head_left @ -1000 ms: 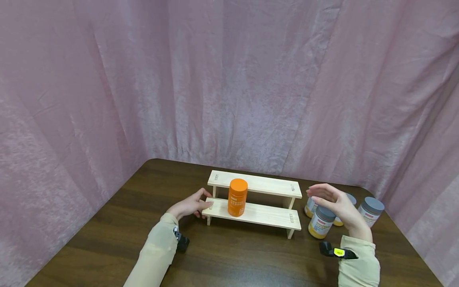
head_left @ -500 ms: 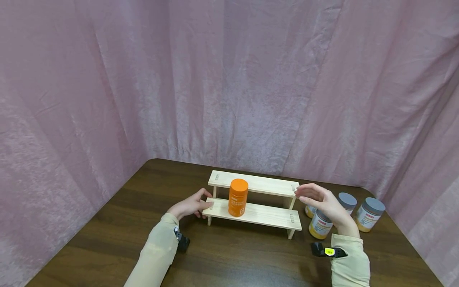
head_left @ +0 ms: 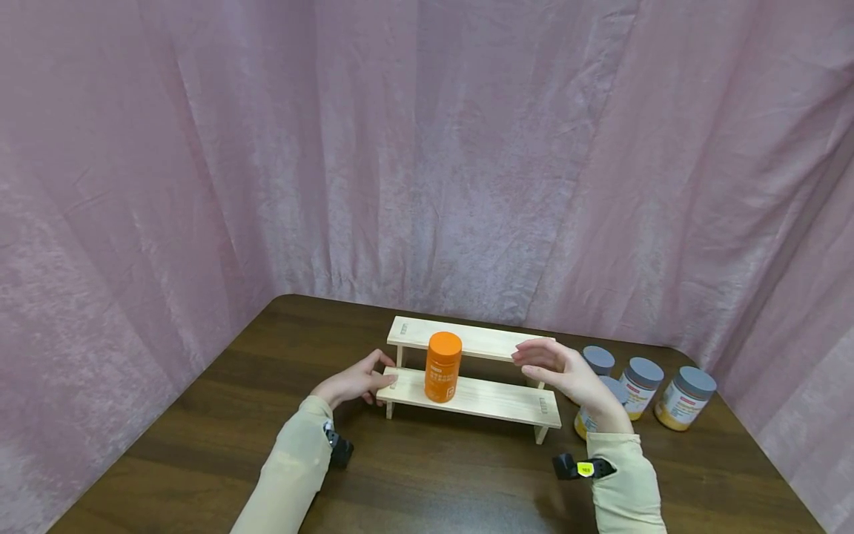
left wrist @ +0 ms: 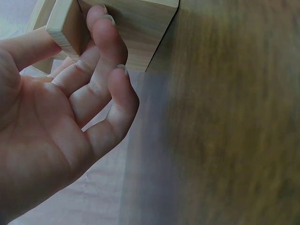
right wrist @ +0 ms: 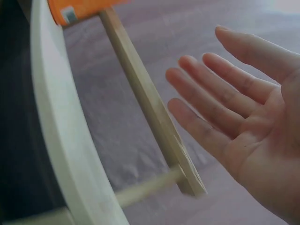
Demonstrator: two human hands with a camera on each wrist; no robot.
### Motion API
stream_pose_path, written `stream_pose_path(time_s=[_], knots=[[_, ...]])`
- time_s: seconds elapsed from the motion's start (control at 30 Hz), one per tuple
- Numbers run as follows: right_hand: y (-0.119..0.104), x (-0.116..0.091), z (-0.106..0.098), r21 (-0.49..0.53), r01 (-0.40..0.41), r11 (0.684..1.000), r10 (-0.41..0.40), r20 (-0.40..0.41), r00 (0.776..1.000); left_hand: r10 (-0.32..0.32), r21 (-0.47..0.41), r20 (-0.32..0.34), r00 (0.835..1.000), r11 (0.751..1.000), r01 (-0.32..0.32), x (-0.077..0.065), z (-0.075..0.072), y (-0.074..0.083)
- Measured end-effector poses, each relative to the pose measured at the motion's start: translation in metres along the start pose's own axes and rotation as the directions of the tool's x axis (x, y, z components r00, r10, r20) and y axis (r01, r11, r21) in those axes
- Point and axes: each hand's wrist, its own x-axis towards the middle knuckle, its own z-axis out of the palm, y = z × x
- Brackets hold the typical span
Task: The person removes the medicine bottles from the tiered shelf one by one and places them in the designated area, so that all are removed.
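Observation:
A two-tier wooden shelf rack (head_left: 497, 399) stands on the table. My left hand (head_left: 352, 383) grips the left end of its lower board, thumb on top. In the left wrist view, the fingers (left wrist: 110, 42) curl at the board's end beside a wooden side piece. An orange jar (head_left: 441, 368) stands upright on the lower board, left of the middle; its orange lid reaches in front of the upper board. Over the rack's right side hovers my right hand (head_left: 567, 374), holding nothing. In the right wrist view its fingers (right wrist: 206, 126) are nearly straight, apart from the boards.
Several grey-lidded jars with white and yellow labels, among them the rightmost jar (head_left: 683, 400), stand right of the rack. My right hand and forearm partly cover the nearer ones. A pink curtain (head_left: 427, 163) hangs behind the brown table (head_left: 427, 475).
My right hand has moved left, from above the grey-lidded jars to over the rack's right side. The left hand, rack and orange jar have stayed in place.

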Motion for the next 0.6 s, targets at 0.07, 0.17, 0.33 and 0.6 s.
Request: stream_pose_path(time_s=[0.07,0.17,0.33,0.6], knots=[[-0.002,0.005,0.008,0.022,-0.006,1.000,0.006,0.011,1.000,-0.001,0.000,-0.004,1.000,1.000,0.001,0.001,0.000,0.000],[-0.004,0.010,0.018,0.051,-0.015,0.999,0.013,0.033,0.999,0.000,0.001,-0.002,1.000,1.000,0.000,0.002,0.000,0.000],[-0.005,0.016,0.026,0.082,-0.006,0.997,0.001,0.053,0.999,0.008,-0.007,0.001,1.000,1.000,-0.008,0.003,0.000,0.002],[-0.003,0.021,0.043,0.131,-0.023,0.991,0.018,0.038,0.999,-0.007,-0.014,-0.009,1.000,1.000,0.007,-0.002,0.002,0.003]])
